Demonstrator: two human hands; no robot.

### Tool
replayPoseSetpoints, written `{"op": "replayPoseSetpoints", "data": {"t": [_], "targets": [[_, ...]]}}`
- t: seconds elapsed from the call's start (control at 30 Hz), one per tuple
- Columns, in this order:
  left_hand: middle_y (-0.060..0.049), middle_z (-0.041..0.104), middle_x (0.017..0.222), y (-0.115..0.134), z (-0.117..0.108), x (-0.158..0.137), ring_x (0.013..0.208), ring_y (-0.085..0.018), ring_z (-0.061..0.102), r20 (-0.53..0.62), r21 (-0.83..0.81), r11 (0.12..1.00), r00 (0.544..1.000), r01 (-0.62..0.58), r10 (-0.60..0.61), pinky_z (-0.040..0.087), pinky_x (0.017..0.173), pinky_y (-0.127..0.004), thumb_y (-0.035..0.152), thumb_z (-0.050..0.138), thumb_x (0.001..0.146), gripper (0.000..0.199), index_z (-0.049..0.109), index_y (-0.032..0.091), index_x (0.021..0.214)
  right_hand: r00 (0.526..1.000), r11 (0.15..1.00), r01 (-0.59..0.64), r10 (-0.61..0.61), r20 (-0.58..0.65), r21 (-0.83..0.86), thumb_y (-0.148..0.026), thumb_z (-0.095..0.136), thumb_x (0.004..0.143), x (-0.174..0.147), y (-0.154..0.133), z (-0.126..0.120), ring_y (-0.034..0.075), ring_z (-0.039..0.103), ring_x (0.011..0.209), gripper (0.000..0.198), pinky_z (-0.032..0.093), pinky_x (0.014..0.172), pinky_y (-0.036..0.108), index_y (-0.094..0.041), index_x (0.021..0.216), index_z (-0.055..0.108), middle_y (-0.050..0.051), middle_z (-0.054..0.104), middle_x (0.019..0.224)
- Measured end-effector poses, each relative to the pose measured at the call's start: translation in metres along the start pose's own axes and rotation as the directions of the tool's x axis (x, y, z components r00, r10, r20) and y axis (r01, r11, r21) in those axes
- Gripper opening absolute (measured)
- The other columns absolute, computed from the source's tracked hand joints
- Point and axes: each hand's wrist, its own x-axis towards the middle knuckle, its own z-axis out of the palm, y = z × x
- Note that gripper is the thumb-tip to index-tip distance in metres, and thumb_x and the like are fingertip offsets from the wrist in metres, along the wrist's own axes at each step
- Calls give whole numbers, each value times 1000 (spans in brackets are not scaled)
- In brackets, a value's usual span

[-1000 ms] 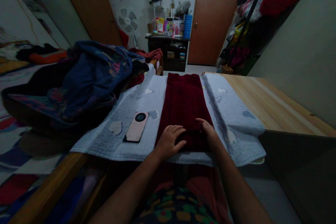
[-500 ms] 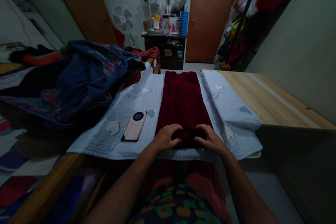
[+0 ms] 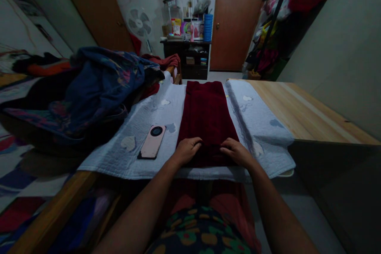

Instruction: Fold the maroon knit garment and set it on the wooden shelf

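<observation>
A dark red cloth [image 3: 205, 111], folded into a long strip, lies lengthwise in front of me on a pale quilted cover [image 3: 166, 172]. At its near end, my left hand [image 3: 188, 150] is closed on the left side of the cloth, fingers bent and thumb close to them. Opposite it, my right hand [image 3: 235, 151] grips the right side in the same way. A stretch of cloth shows between both hands. The fingertips are partly lost against the dark fabric. Left of the cloth lies a pink phone [image 3: 152, 143] with a round black camera.
Heaped clothes [image 3: 98, 87], mostly blue and dark, rise at the left. A wooden tabletop [image 3: 315, 115] extends to the right beyond the cover. Farther back stand a fan [image 3: 139, 24], a dark cabinet [image 3: 186, 63] and a brown door [image 3: 233, 20].
Both hands have flattened down onto the cloth, and the thumbs have drawn closer to the fingers. The raised fold between them now lies flatter. The phone has stayed in place.
</observation>
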Motion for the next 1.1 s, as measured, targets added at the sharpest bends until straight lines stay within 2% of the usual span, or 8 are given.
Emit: {"op": "replayPoseSetpoints", "data": {"t": [0.13, 0.27, 0.5, 0.6, 0.67, 0.83, 0.97, 1.1], "targets": [[-1, 72, 96, -2, -3, 6, 90, -17, 64, -6, -35, 999, 1000, 17, -17, 46, 81, -26, 25, 42, 90, 28, 68, 22, 100, 992, 993, -82, 74, 106, 81, -31, 56, 81, 11, -1, -8, 15, 55, 71, 17, 41, 66, 26, -19, 79, 68, 1, 63, 78], [-1, 72, 96, -5, -4, 9, 90, -17, 64, -3, -44, 999, 1000, 14, -14, 46, 80, -26, 25, 43, 89, 28, 68, 22, 99, 966, 974, -165, 127, 225, 157, -36, 57, 77, 20, 2, -17, 11, 44, 56, 22, 33, 52, 23, -17, 69, 65, -3, 55, 62], [-1, 71, 104, -3, -1, 3, 96, -19, 65, 11, -11, 1000, 1000, -19, 19, 46, 88, -28, 22, 54, 77, 30, 69, 23, 103, 924, 938, -255, 165, 345, 235, -49, 57, 74, 25, -3, -30, 8, 29, 50, 35, 24, 48, 23, -18, 58, 55, -6, 39, 51], [-2, 70, 109, 1, -5, -1, 100, -21, 63, 28, 5, 1000, 999, -26, 26, 46, 90, -30, 25, 58, 74, 33, 68, 23, 105, 918, 919, -295, 196, 345, 263, -50, 60, 72, 24, -2, -31, 8, 31, 51, 34, 24, 48, 23, -17, 62, 58, -6, 42, 52], [-3, 69, 110, 2, -9, -2, 101, -21, 62, 64, -55, 998, 997, -30, 34, 46, 91, -30, 32, 56, 79, 31, 67, 22, 107, 919, 904, -306, 200, 338, 297, -51, 60, 72, 22, 0, -32, 8, 35, 52, 34, 27, 49, 22, -17, 68, 62, -5, 48, 56], [-2, 72, 101, -6, -14, 1, 99, -18, 63, 133, -255, 967, 991, 25, 9, 45, 94, -31, 38, 27, 96, 47, 70, 20, 99, 943, 876, -270, 157, 294, 398, -45, 60, 76, 18, 4, -35, 13, 53, 68, 31, 42, 64, 25, -16, 81, 69, 1, 65, 75], [-2, 69, 105, -12, -7, 0, 100, -19, 61, 119, -215, 977, 993, 0, 26, 45, 93, -31, 31, 51, 85, 25, 67, 22, 102, 958, 894, -241, 156, 241, 377, -39, 60, 77, 16, 6, -34, 16, 60, 79, 28, 47, 75, 29, -18, 92, 71, 1, 69, 85], [-3, 62, 107, -9, 6, -8, 98, -19, 59, 37, -135, 988, 996, -79, 85, 46, 88, -31, 28, 66, 75, 33, 61, 22, 107, 980, 954, -165, 129, 151, 251, -32, 57, 79, 16, 6, -27, 17, 61, 82, 24, 47, 76, 29, -22, 96, 70, 1, 70, 93]]}}
